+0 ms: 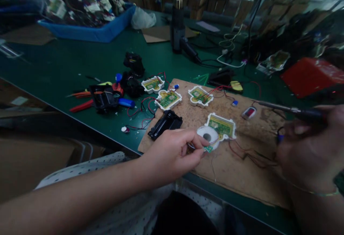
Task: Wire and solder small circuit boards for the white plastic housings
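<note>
My left hand (pixel 182 150) is closed in a pinch on a small green circuit board (pixel 208 149) above the front of a brown work board. A white disc with a grey centre (pixel 206 136) lies just beyond those fingertips, overlapping a white-framed circuit board (pixel 224 125). At the right, my right hand (pixel 309 149) is wrapped round a soldering iron (pixel 301 111), its thin tip pointing left. That hand is blurred, and a blue part (pixel 280 136) shows at its edge. Red and dark wires (pixel 247 154) run from the framed board toward it.
More white-framed boards (pixel 168 99) with wires lie on the brown board (pixel 185 84) and the green table. A black plastic holder (pixel 165 124) sits near my left hand. Pliers (pixel 82 106) lie left. Behind stand a heat gun (pixel 177 23), a blue bin (pixel 80 30) and a red box (pixel 313 75).
</note>
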{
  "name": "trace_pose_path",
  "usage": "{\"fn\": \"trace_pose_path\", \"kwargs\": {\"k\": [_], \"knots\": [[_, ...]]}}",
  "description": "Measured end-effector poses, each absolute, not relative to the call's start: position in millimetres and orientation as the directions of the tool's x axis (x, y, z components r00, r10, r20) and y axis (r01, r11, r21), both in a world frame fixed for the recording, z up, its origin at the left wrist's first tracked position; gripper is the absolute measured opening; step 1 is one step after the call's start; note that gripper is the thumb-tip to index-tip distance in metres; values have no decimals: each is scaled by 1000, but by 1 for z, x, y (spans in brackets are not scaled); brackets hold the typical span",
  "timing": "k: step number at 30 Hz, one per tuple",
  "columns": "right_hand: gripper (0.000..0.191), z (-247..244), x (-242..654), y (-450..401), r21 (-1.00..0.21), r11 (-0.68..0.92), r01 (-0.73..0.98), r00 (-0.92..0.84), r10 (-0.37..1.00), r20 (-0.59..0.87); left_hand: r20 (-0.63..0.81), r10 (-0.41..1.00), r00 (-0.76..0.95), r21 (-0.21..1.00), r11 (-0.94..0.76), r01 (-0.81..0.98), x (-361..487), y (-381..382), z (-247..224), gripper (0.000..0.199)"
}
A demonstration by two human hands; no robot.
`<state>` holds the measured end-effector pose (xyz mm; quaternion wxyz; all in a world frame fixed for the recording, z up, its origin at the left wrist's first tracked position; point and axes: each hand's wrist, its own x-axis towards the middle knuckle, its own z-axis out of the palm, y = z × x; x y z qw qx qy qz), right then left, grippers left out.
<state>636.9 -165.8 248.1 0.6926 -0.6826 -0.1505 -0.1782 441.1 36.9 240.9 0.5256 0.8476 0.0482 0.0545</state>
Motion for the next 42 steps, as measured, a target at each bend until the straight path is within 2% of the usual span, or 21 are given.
{"fn": "trace_pose_path", "kwargs": {"k": [1, 3, 4, 7, 12, 16, 20, 23, 28, 30, 33, 35, 36, 38, 40, 42], "knots": [[20, 253, 653, -164, -861, -20, 508, 856, -101, 507, 39, 142, 989, 895, -445, 28, 442, 37, 241, 5], [18, 261, 690, -158, -838, -78, 541, 829, -119, 546, 43, 143, 989, 893, -450, 26, 442, 36, 241, 8], [21, 264, 710, -154, -839, -174, 516, 837, -107, 537, 44, 139, 989, 891, -454, 24, 442, 36, 242, 8], [26, 269, 762, -136, -840, -289, 460, 869, -47, 492, 63, 133, 989, 888, -459, 5, 441, 36, 241, 8], [29, 264, 807, -98, -768, -503, 396, 915, 149, 374, 93, 135, 986, 894, -448, -23, 440, 37, 237, 10], [34, 242, 810, -71, -709, -601, 368, 927, 299, 227, 95, 131, 987, 902, -431, -30, 440, 37, 235, 10], [35, 226, 803, -56, -698, -630, 341, 911, 404, 80, 90, 123, 988, 894, -448, -26, 439, 38, 235, 8], [46, 235, 794, -66, -685, -645, 339, 889, 457, 10, 85, 113, 990, 885, -466, -22, 438, 38, 237, 9], [54, 282, 749, -126, -605, -675, 423, 869, 490, 61, 116, 69, 991, 818, -573, -56, 434, 41, 246, 9], [54, 295, 715, -155, -562, -666, 490, 822, 567, 44, 160, 48, 986, 732, -675, -86, 430, 46, 251, 20], [46, 292, 657, -194, -507, -613, 606, 660, 743, -110, 165, 27, 986, 517, -854, -63, 423, 56, 260, 49], [50, 278, 625, -211, -353, -516, 781, 488, 856, -171, 115, 44, 992, 358, -934, -1, 420, 62, 263, 61], [46, 270, 614, -217, -300, -497, 814, 458, 868, -194, 94, 55, 994, 298, -954, 25, 419, 63, 264, 61], [34, 256, 603, -225, -248, -494, 833, 453, 868, -204, 70, 63, 996, 236, -971, 44, 419, 65, 263, 48], [31, 252, 605, -228, -301, -516, 802, 470, 856, -216, 68, 54, 996, 275, -961, 33, 423, 65, 259, 29], [33, 258, 616, -227, -440, -541, 717, 486, 840, -243, 71, 53, 996, 361, -932, 25, 428, 66, 256, 22]]}}
